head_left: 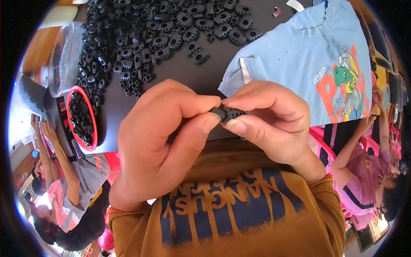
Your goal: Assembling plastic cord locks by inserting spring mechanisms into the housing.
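Note:
Between my two hands, close in front of my chest, is a small black plastic hair claw clip. My left hand pinches its left end between thumb and forefinger. The thumb and forefinger of my right hand close on its right end. My fingertips cover much of the clip, so I cannot tell whether its halves are joined. Beyond my hands, a large heap of black claw-clip pieces spreads over the dark table.
At the left stands a red-rimmed basket of small black parts, with a clear plastic tub behind it. A light blue T-shirt with a dinosaur print lies at the right. Other people sit at left and right.

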`<state>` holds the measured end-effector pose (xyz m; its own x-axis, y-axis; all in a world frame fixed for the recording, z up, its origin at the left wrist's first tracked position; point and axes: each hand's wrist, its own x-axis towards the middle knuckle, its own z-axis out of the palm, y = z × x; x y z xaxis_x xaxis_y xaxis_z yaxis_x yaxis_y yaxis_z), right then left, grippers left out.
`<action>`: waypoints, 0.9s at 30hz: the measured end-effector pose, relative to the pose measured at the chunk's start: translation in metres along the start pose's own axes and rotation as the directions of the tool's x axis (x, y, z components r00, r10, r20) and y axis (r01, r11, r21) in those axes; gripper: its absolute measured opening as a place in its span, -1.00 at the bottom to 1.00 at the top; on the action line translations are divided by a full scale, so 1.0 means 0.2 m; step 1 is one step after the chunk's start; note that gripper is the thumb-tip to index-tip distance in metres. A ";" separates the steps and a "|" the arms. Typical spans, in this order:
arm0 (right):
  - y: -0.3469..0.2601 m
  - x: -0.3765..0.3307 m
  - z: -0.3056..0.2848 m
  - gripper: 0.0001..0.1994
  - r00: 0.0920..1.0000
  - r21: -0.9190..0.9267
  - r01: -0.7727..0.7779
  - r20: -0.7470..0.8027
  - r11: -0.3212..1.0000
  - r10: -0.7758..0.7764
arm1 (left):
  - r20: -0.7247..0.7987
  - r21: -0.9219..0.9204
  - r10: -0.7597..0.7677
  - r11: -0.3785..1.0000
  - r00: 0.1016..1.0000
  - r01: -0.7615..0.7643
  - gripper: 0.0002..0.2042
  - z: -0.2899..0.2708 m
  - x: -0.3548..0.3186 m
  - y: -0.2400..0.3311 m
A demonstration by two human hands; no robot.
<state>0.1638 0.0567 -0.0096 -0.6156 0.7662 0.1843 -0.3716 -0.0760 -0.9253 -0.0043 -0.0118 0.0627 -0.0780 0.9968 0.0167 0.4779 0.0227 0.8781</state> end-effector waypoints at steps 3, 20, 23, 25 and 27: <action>0.01 0.01 -0.03 -0.82 0.999 -0.021 0.026 0.035 0.999 -0.025 | 0.016 0.130 0.086 0.988 0.996 -0.088 -0.89 0.01 0.02 -0.01; 0.00 0.00 -0.07 -0.76 0.999 0.181 -0.042 0.016 0.983 0.040 | -0.055 0.598 0.400 0.747 0.915 -0.291 -0.63 0.17 0.04 -0.05; -0.01 0.00 -0.08 -0.73 1.000 0.132 0.004 0.021 0.991 -0.007 | -0.067 0.601 0.485 0.717 0.872 -0.353 -0.66 0.20 0.03 -0.08; -0.01 0.00 -0.09 -0.73 0.999 0.100 -0.024 0.032 0.995 0.021 | -0.089 0.568 0.532 0.722 0.842 -0.396 -0.68 0.22 0.08 -0.09; -0.02 0.01 -0.08 -0.73 1.000 0.074 -0.017 0.019 0.997 0.016 | -0.120 0.536 0.582 0.720 0.804 -0.441 -0.70 0.21 0.11 -0.09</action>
<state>0.1756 0.0687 -0.0119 -0.6347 0.7524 0.1761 -0.4111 -0.1359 -0.9014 0.0224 0.0131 0.0274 0.1104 0.8058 0.5818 0.8473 -0.3823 0.3688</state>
